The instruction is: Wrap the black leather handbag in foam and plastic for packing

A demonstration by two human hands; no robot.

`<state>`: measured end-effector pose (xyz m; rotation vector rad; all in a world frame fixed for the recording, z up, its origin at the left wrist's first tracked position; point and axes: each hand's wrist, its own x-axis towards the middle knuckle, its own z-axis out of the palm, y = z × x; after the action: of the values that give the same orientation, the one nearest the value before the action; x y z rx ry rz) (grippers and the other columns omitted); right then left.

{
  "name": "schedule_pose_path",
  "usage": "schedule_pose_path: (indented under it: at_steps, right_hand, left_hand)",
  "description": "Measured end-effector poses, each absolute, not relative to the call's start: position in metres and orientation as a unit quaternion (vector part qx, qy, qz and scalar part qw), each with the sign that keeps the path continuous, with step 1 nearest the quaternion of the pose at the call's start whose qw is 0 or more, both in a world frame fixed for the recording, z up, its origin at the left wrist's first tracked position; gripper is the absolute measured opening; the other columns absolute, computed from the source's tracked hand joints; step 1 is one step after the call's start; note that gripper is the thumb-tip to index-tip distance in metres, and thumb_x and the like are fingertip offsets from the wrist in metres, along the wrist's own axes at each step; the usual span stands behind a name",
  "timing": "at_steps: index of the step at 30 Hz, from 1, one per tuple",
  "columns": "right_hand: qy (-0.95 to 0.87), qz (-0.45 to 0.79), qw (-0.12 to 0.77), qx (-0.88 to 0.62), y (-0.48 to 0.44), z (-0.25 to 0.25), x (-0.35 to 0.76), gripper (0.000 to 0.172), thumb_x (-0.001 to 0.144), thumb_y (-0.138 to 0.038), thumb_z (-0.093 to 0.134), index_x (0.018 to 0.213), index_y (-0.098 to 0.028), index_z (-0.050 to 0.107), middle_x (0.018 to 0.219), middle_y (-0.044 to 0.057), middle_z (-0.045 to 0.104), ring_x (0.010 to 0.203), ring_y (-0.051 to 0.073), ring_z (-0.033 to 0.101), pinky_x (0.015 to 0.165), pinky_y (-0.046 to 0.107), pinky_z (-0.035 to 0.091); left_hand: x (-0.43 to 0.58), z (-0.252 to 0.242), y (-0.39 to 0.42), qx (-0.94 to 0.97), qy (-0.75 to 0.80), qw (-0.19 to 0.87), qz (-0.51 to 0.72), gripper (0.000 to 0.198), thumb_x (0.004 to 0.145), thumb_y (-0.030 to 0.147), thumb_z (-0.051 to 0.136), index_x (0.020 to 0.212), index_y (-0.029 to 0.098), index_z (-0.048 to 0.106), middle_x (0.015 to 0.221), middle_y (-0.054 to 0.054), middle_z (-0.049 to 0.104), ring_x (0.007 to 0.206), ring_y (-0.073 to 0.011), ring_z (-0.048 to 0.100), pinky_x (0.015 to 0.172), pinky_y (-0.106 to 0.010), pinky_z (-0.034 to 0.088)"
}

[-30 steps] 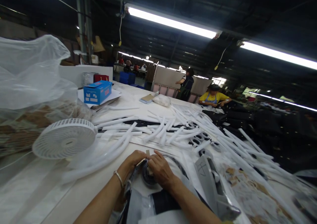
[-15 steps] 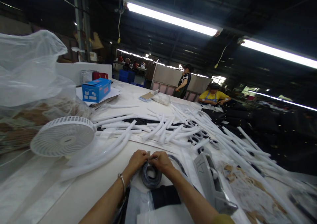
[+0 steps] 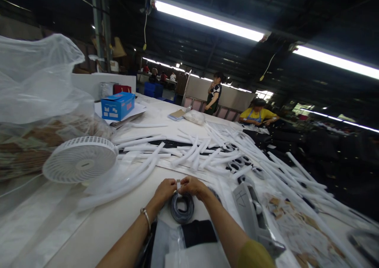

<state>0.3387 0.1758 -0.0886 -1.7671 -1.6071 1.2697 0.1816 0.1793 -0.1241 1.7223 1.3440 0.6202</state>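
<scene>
A dark coil of strip or cord (image 3: 181, 216) lies on the table in front of me. At its top edge a small pale label (image 3: 178, 185) stands up, white below with a brownish upper end. My left hand (image 3: 166, 190) pinches the label from the left, fingertips closed. From the other side my right hand (image 3: 194, 186) pinches it too, its fingers close to the coil's top. Whether the label is stuck to the coil or looped around it, I cannot tell. Nearer to me is a black folded piece (image 3: 199, 234) beside clear plastic film.
A white fan (image 3: 81, 161) and a big plastic bag (image 3: 35, 82) stand at left. White foam tubes (image 3: 142, 169) spread across the table. To the right are a grey device (image 3: 248, 205) and a bag of tags (image 3: 302, 228). A blue box (image 3: 118, 106) sits farther back; co-workers are beyond.
The view has shifted slightly. My right hand has lifted a little off the coil, and more of the label's white part shows between my fingers. A standing person in the background has turned slightly.
</scene>
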Motion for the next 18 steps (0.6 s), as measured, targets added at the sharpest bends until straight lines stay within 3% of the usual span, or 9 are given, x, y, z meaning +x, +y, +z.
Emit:
schedule_pose_path:
  at_steps: [4,9,12,18]
  right_hand:
    - [-0.591,0.464,0.180,-0.635,0.176,-0.080,0.335,0.021,0.084,-0.024,0.070,0.068,-0.014,0.059,0.058,-0.008,0.055,0.051,0.008,0.051,0.058,0.024,0.046]
    - [-0.597,0.481,0.161,-0.622,0.174,-0.058,0.337,0.023,0.061,-0.015,0.082,0.058,-0.016,0.059,0.046,-0.010,0.048,0.045,0.006,0.040,0.049,0.020,0.033]
    - [-0.597,0.498,0.175,-0.604,0.168,-0.038,0.339,0.026,0.050,-0.011,0.082,0.057,-0.017,0.058,0.045,-0.011,0.048,0.045,0.005,0.037,0.046,0.020,0.027]
    - [-0.596,0.499,0.265,-0.571,0.119,-0.012,0.335,0.028,0.049,-0.009,0.078,0.067,-0.017,0.059,0.056,-0.009,0.055,0.051,0.007,0.046,0.048,0.019,0.034]
  left_hand:
    - [0.175,-0.119,0.181,0.675,0.500,0.474,0.263,0.027,0.091,0.041,0.059,0.088,0.014,0.062,0.086,-0.001,0.063,0.078,-0.0160,0.061,0.073,-0.033,0.052]
    - [0.171,-0.111,0.173,0.627,0.474,0.532,0.315,0.043,0.088,0.056,0.051,0.073,0.016,0.055,0.065,0.003,0.051,0.062,-0.0137,0.052,0.063,-0.029,0.042]
    - [0.170,-0.096,0.165,0.601,0.457,0.554,0.349,0.049,0.080,0.066,0.051,0.075,0.017,0.052,0.063,0.005,0.049,0.060,-0.0136,0.048,0.059,-0.028,0.038]
    - [0.157,-0.057,0.134,0.606,0.401,0.586,0.358,0.037,0.076,0.051,0.062,0.090,0.018,0.054,0.071,0.003,0.055,0.062,-0.0125,0.049,0.058,-0.025,0.036]
